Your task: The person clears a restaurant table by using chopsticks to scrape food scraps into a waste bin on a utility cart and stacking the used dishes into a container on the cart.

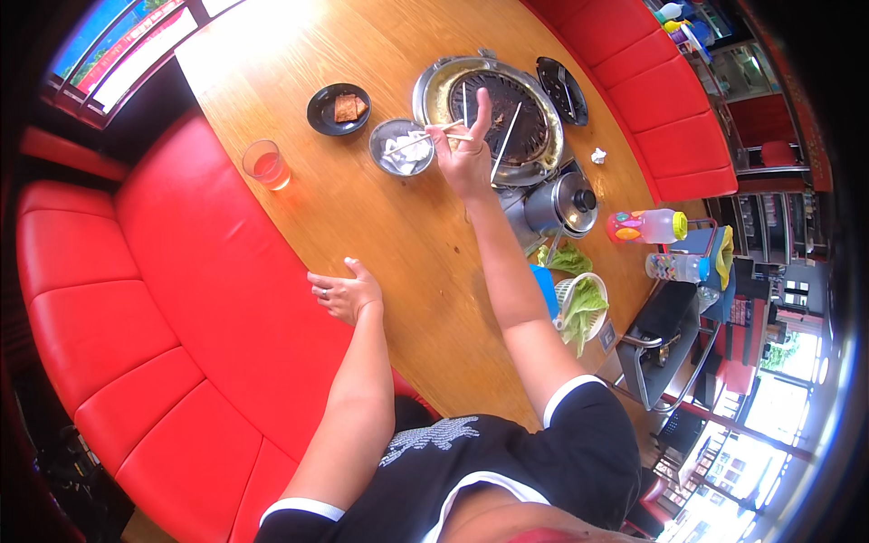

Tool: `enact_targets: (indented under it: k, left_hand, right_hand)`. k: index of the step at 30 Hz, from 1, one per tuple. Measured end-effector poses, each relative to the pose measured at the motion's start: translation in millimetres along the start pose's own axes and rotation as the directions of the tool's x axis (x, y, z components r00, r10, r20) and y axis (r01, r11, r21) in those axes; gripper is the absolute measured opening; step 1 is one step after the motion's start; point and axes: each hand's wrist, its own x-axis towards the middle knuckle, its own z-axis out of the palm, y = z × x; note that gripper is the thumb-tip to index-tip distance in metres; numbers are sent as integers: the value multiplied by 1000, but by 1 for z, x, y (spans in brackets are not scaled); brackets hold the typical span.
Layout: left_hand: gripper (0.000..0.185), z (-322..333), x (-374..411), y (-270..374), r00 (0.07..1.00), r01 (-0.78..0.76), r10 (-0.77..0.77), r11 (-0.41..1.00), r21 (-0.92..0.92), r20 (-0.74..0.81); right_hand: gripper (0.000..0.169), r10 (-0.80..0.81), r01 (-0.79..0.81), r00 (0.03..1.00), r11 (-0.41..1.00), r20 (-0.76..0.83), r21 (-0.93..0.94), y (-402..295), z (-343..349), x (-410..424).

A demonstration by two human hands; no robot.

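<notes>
My right hand [467, 161] reaches over the table, shut on a pair of chopsticks [449, 129], its index finger raised. The chopstick tips point into a small grey bowl [375, 159] of white pieces [407, 155]; I cannot tell what the pieces are. Just beyond the hand sits a round tabletop grill [536, 136] with a dark, charred plate and a metal rim. Two pale sticks [506, 144] lie across it. At the table's left edge my left hand [347, 293], a ring on one finger, is open and holds nothing.
A black bowl [320, 117] with brown slices and a glass of pink drink [267, 166] stand left. To the right are a lidded metal pot [570, 203], a white basket [600, 326] of lettuce and two bottles [648, 227]. A black dish [548, 71] lies behind the grill. Red benches [197, 224] flank the table.
</notes>
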Motion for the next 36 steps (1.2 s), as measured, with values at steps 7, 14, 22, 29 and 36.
enact_targets:
  k: [7, 14, 22, 29, 36]
  left_hand:
    - [81, 2, 0, 0, 1000, 1, -1, 1000, 9, -7]
    - [81, -1, -1, 2, 1000, 6, -6, 1000, 18, -6]
    - [81, 1, 0, 0, 1000, 0, 1, 1000, 11, -16]
    - [81, 6, 2, -3, 1000, -4, 4, 1000, 13, -25]
    - [81, 6, 1, -2, 1000, 6, -6, 1000, 15, -4]
  right_hand:
    - [28, 126, -117, 989, 987, 78, -105, -4, -3, 7]
    - [19, 133, -149, 969, 987, 210, 61, 3, -4, 4]
    - [22, 148, -178, 946, 981, 289, 81, 5, -9, 5]
    - [17, 238, -258, 959, 957, 151, 131, -7, -23, 8]
    - [20, 241, -267, 950, 956, 199, 118, 12, -17, -4]
